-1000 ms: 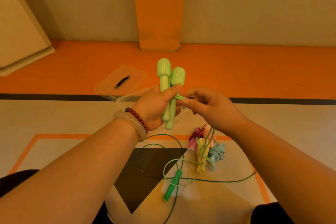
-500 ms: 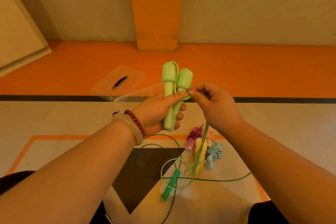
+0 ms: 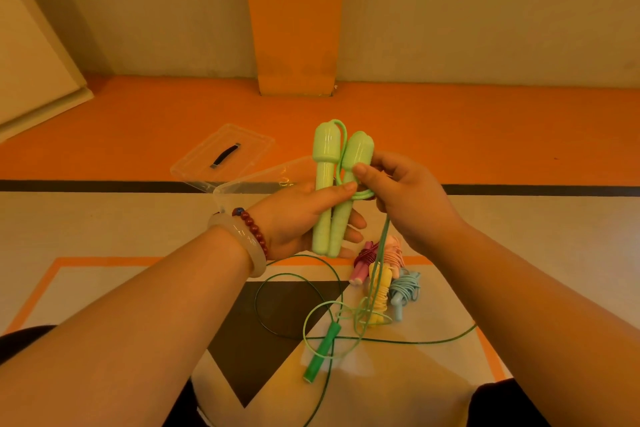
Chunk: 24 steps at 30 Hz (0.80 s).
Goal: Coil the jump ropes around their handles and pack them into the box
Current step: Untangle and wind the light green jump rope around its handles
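My left hand (image 3: 298, 218) grips two light green jump-rope handles (image 3: 329, 191) side by side, upright, thumb across their shafts. My right hand (image 3: 405, 198) pinches the light green cord (image 3: 381, 253) against the handles, where a turn of it lies round them; a loop shows at the handle tops. The rest of that cord hangs down to the floor. Behind my hands stands the clear plastic box (image 3: 242, 187), mostly hidden.
The box's clear lid (image 3: 225, 156) with a black handle lies on the orange floor strip. On the floor below lie coiled ropes: dark red and pink (image 3: 363, 260), pink (image 3: 394, 253), yellow (image 3: 379, 288), blue (image 3: 403, 291). A dark green rope (image 3: 320, 354) lies uncoiled.
My right hand has carried the light green cord round the two handles and moved up close against them. The handles have tilted slightly and the hanging cord has shifted.
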Motion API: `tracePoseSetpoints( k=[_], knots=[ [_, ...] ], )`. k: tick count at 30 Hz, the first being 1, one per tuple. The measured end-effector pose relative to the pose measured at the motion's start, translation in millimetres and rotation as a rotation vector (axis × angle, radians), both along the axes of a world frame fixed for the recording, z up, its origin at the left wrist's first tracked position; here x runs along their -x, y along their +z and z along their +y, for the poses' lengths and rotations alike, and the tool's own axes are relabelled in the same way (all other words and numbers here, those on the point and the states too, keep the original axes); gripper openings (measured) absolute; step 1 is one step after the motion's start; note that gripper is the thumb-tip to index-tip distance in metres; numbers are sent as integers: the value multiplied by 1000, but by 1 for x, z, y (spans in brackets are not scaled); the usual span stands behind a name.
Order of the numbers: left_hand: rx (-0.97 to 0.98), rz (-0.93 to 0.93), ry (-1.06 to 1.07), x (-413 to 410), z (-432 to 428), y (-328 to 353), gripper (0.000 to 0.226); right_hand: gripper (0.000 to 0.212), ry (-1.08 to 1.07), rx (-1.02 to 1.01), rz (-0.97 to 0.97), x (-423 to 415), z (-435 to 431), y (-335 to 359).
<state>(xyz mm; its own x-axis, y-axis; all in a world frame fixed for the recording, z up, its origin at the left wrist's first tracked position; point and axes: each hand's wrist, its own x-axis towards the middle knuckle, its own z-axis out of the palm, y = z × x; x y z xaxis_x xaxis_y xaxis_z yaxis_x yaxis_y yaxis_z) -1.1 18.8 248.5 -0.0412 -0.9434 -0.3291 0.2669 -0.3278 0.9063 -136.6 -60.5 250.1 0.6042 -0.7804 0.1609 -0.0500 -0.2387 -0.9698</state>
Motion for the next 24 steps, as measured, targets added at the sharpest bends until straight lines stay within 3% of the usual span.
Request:
tracePoseSetpoints(
  k=[4, 10, 16, 20, 24],
  knots=[
    [28, 17, 41, 3, 0, -4, 13, 10, -19, 81, 88, 7, -8, 1],
    [28, 131, 10, -7, 0, -4, 26, 15, 150, 123, 287, 17, -22, -4],
    [41, 138, -21, -20, 1, 6, 34, 23, 148, 35, 278, 31, -39, -15],
    [-14, 109, -172, -25, 4, 9, 35, 39, 127, -52, 275, 33, -42, -26],
    [-56, 174, -423, -32, 7, 4, 39, 42, 151, -70, 278, 33, -41, -31]
  ],
)
